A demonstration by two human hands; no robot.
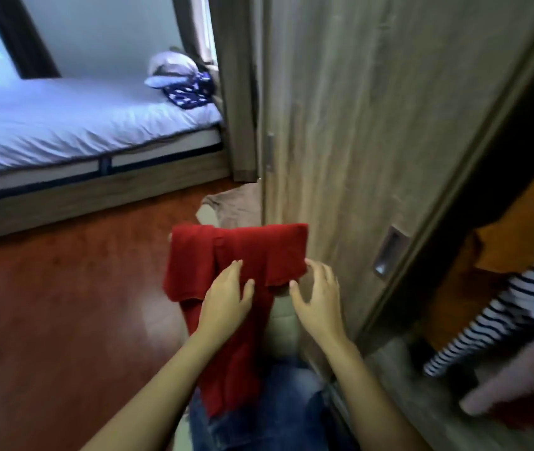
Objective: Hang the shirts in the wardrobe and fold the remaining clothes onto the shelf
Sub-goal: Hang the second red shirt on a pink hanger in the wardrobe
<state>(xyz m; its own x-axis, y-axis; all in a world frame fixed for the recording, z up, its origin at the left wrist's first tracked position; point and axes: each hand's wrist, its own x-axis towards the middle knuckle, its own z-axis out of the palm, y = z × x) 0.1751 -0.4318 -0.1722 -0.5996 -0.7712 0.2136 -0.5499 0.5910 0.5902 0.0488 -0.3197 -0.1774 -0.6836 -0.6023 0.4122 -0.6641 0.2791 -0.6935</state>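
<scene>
Fingers (231,271) of the left hand (226,299) lie straight and flat on the red garment (243,245), which drapes down over the person's jeans (275,402). Far to their left stands a bed (80,125) with a dark patterned bundle (187,91) at its corner. Just beyond the fingertips, a beige cloth (233,206) lies on the floor (63,304). To their right, the right hand (317,301) hovers at the garment's folded edge, fingers spread and loosely curved, gripping nothing. Further right comes the wardrobe door (373,125), then an orange top (526,236) and a striped shirt (519,297) inside the wardrobe.
</scene>
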